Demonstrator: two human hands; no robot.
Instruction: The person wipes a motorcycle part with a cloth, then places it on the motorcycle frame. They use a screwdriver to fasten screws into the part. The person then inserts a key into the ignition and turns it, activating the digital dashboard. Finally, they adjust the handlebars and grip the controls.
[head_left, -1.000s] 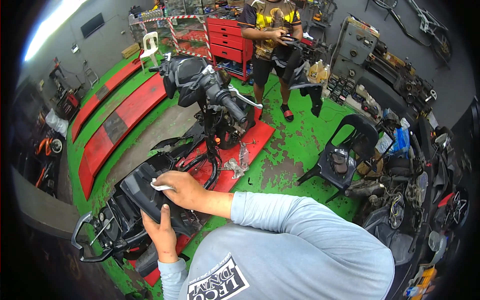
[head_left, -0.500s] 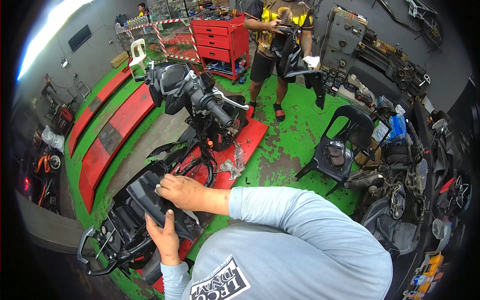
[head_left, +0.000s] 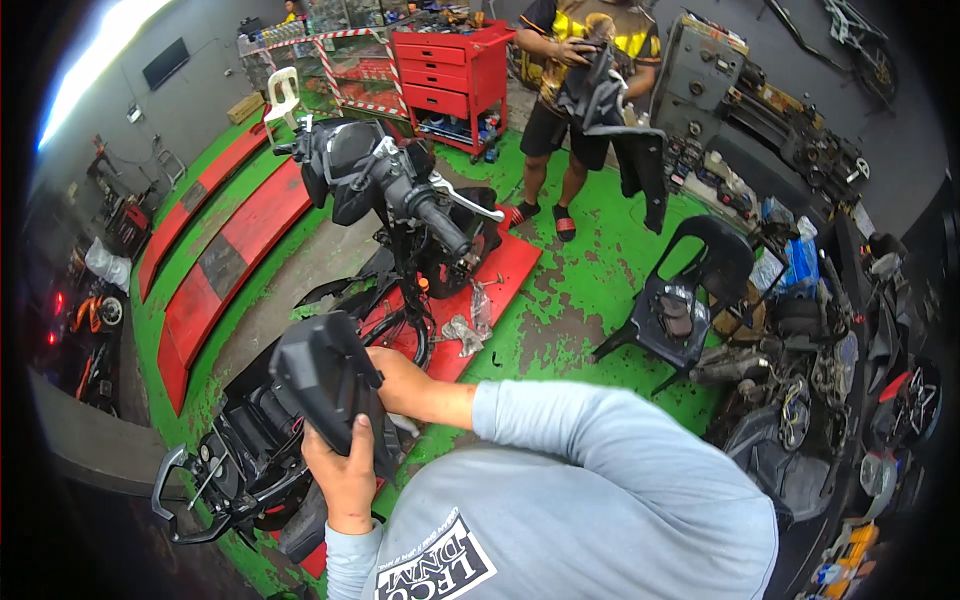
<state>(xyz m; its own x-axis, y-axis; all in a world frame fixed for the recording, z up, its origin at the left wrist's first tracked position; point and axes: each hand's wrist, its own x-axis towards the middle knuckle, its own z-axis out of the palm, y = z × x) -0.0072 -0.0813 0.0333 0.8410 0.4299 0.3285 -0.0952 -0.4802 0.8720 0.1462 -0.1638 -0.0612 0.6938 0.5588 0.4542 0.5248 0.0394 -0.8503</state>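
Grey walls [head_left: 212, 62] around me, a long white light [head_left: 105, 58] at upper left
The green-painted floor [head_left: 590, 265] before me is flaked in patches. Ahead, a glass display case edged with red-and-white striped tape [head_left: 358, 68] stands by a red metal drawer cabinet [head_left: 435, 82]; a white plastic chair [head_left: 284, 104] is to my left, a black plastic chair [head_left: 735, 260] to my right, a flat dark screen [head_left: 166, 64] on the wall.

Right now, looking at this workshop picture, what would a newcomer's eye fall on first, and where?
Probably the dark panel, left of centre and low, held by the left hand, with the right hand partly hidden behind it. Above it rises the motorcycle's black front end. Beyond, near the top, a bright red tool cabinet stands on the worn green floor.
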